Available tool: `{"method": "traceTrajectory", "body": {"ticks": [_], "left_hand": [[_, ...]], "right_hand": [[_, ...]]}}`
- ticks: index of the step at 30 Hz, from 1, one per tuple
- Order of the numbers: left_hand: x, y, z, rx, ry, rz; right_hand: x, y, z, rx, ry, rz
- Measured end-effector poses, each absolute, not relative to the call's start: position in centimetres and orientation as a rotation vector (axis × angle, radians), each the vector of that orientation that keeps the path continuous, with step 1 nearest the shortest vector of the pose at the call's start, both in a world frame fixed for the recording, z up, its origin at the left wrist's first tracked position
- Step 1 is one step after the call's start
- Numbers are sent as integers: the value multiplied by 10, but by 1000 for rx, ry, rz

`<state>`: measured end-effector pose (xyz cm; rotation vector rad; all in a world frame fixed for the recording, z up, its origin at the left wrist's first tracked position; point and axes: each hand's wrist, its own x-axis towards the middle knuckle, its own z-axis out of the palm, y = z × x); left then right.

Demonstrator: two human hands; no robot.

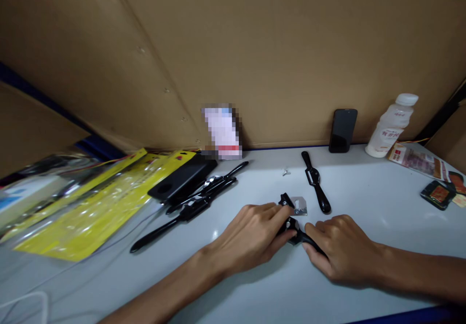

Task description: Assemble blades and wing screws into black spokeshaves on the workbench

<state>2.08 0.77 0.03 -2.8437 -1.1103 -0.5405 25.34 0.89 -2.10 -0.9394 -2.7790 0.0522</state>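
item, held: one black spokeshave (292, 236), near the front of the worktop (378, 198), between my two hands; whether it rests on the surface i cannot tell from my station.

left hand (255, 234): fingers grasping the middle of the tool, thumb on the near side. a small black fitting (286, 200) shows at the fingertips; joined or loose, i cannot tell.

right hand (344, 246): fingers clenched around one handle of the same tool.

item, adjacent: one flat metal blade (302, 210) with a cut-out, lying just beyond the left fingertips.

item, farther back: small metal screws (286, 172), lying loose together.

item, right of the blade: one black spokeshave body (316, 176), opening visible at its middle, no blade seen in it.

items, left: further black spokeshaves (192, 210), close together beside a black case (182, 178) and yellow packaging (109, 202).

step in hand, my judgement: work on the fittings at the held tool's middle, right hand steadying, left doing the fine part.

next move, my judgement: it calls for a firm right hold, so the frame does not twist, and a light left pinch, mindful of the blade's edge.
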Motion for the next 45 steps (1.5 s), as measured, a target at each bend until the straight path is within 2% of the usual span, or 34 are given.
{"method": "traceTrajectory", "body": {"ticks": [6, 12, 18, 24, 30, 36, 41, 45], "left_hand": [[23, 7, 3, -2981, -911, -618], [29, 3, -3, -2888, -1162, -695], [31, 3, -6, -2912, -960, -776], [28, 3, -5, -2908, -1086, -822], [28, 3, -4, -3020, -916, -888], [30, 4, -7, -2900, -1133, -838], [29, 2, -4, -3017, -915, -822], [29, 1, -4, -2888, -1111, -848]], "right_hand": [[254, 9, -21, -948, -2795, 71], [254, 10, -21, -943, -2792, 76], [254, 10, -21, -934, -2782, 84], [254, 10, -22, -928, -2762, 65], [254, 9, -24, -910, -2751, 55], [254, 10, -22, -915, -2761, 60], [254, 9, -21, -922, -2778, 70], [254, 10, -23, -927, -2772, 80]]}}
